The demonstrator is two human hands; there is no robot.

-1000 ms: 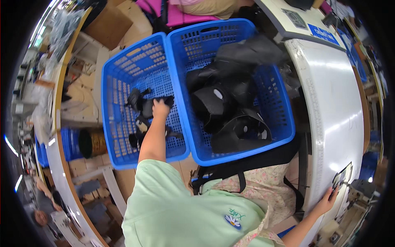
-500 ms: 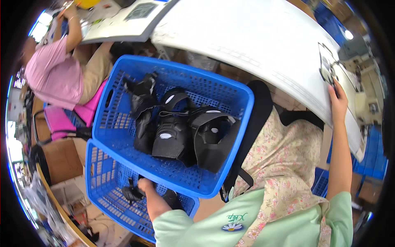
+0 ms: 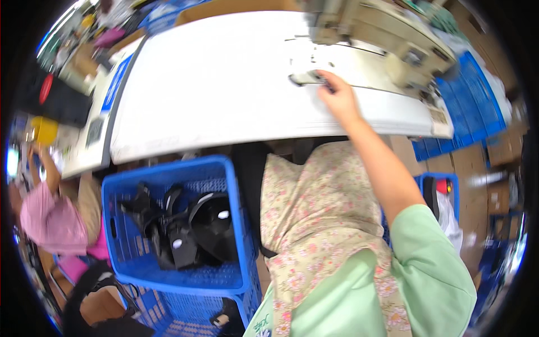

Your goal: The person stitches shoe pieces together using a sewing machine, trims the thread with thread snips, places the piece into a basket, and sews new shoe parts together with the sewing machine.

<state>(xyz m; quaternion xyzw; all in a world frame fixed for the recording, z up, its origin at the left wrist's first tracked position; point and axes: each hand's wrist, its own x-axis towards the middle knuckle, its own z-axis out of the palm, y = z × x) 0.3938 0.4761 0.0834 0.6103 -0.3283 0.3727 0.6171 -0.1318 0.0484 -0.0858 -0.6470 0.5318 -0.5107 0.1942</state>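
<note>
My right hand (image 3: pixel 337 98) reaches far out over the white work table (image 3: pixel 213 90), its fingers closed on a small dark flat piece (image 3: pixel 306 77) that lies at the foot of a beige sewing machine (image 3: pixel 382 28). At my left stands a blue plastic basket (image 3: pixel 168 168) with several black moulded parts (image 3: pixel 191 224) in it. Under it sits a second blue basket (image 3: pixel 168 314). A pale bit that may be my left hand (image 3: pixel 218 321) shows at that lower basket beside something black. Whether it grips anything is hidden.
A person in a pink top (image 3: pixel 48 216) sits at the far left by another table. Blue crates (image 3: pixel 477 106) stand to the right of the machine, and a blue bin (image 3: pixel 443 185) is by my right side. My flowered apron fills the middle.
My view has swung up from the baskets to the table. My right hand has stayed on the dark piece by the machine, while my left arm has dropped out of sight.
</note>
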